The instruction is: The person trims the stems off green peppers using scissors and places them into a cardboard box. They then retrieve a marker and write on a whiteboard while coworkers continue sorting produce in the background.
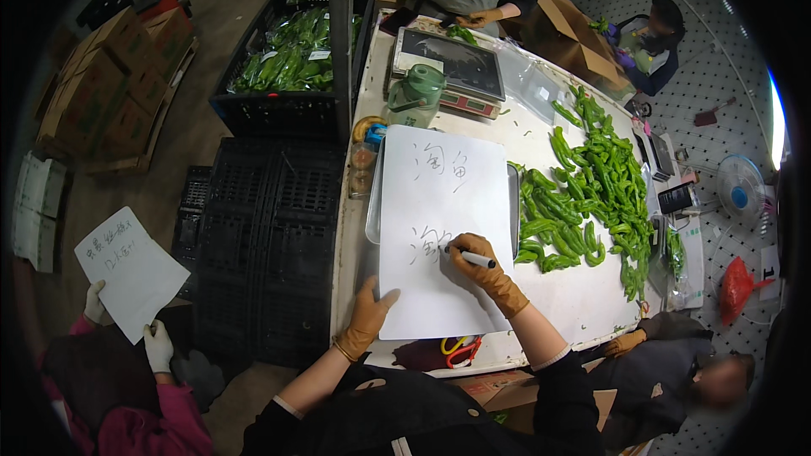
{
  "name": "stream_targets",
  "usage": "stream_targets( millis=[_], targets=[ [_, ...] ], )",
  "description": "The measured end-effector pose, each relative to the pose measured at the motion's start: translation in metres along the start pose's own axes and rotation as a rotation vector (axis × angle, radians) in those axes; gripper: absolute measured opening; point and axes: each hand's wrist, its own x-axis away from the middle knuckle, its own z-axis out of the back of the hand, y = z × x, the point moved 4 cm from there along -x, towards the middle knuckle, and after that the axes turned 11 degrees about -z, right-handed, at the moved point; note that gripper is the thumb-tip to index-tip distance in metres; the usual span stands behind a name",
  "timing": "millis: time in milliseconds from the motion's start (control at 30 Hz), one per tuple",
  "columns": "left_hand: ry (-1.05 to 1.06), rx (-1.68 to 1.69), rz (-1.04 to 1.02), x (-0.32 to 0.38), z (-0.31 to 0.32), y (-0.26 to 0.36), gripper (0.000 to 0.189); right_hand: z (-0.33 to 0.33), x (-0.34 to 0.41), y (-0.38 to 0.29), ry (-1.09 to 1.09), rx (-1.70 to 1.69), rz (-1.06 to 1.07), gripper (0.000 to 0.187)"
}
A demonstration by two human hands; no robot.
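A large white sheet [443, 304] lies before me over the table, bearing two lines of black handwriting. My right hand [485, 266], in an orange-brown glove, grips a black-and-white marker pen [476, 258] whose tip end meets the lower line of writing. My left hand [365, 316], gloved alike, holds the sheet's lower left edge, thumb on top and fingers partly hidden beneath. Under the sheet, the rim of a metal tray [513, 202] shows at the right. Green peppers [602, 171] are heaped on the table to the right.
Beyond the sheet stand a green plastic jug [415, 95] and a weighing scale [453, 63]. Scissors [462, 351] lie at the near edge. Black crates [266, 247] stand left, one filled with bagged peppers [291, 57]. Other people work around, one holding a written sheet [132, 272].
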Motion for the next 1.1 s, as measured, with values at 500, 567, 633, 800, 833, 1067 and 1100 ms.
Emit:
stream_targets(
  millis=[500,567,633,800,833,1067,1100],
  targets=[
    [-0.018,-0.006,0.007,0.0,-0.001,0.004,0.05,0.007,0.001,-0.005,0.129,0.1,-0.094,0.009],
    [-0.035,-0.062,-0.003,-0.001,0.0,0.005,0.05,0.006,0.003,-0.005,0.083,0.045,-0.062,0.009],
    [-0.041,-0.035,0.004,-0.001,0.0,0.005,0.049,0.006,0.005,-0.004,0.049,0.055,-0.058,0.01],
    [-0.01,-0.054,-0.011,-0.001,0.0,0.004,0.051,0.008,0.007,0.007,-0.017,-0.019,-0.087,0.013],
    [-0.002,-0.056,-0.004,-0.001,0.0,0.003,0.053,0.013,0.006,0.008,0.097,0.083,-0.053,0.012],
    [0.003,-0.038,0.03,0.0,0.001,0.006,0.058,0.018,0.0,0.02,0.173,0.062,-0.172,0.009],
    [0.001,-0.006,0.02,0.0,0.0,0.007,0.059,0.021,0.001,0.019,0.197,0.123,-0.169,0.009]
  ],
)
